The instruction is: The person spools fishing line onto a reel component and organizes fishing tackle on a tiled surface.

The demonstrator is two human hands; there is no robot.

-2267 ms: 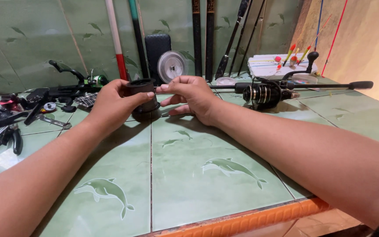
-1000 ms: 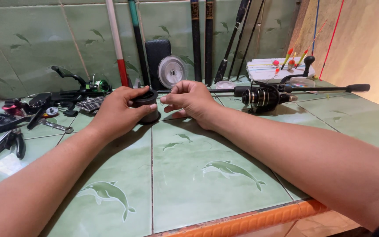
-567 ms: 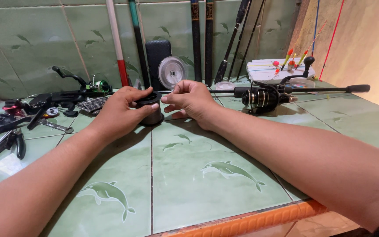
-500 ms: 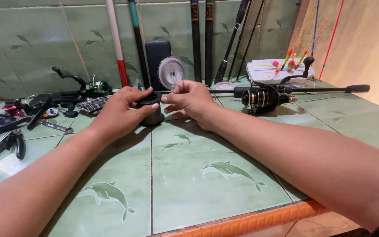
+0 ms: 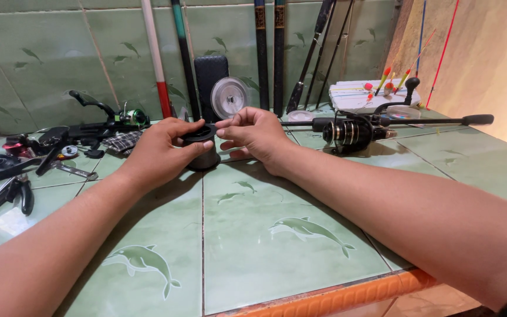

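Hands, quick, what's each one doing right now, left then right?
Left hand: closed around the dark spool standing on the tiled counter.
Right hand: fingertips pinched at the spool's top rim; what they grip cannot be told.

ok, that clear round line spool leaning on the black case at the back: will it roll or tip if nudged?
The clear round plastic line spool stands on its edge against the black rectangular case, so a sideways nudge would probably roll it. Its thin disc shape suggests it would tip flat easily. Being see-through plastic, it is likely light, and perhaps slippery on the glossy green tiled counter.
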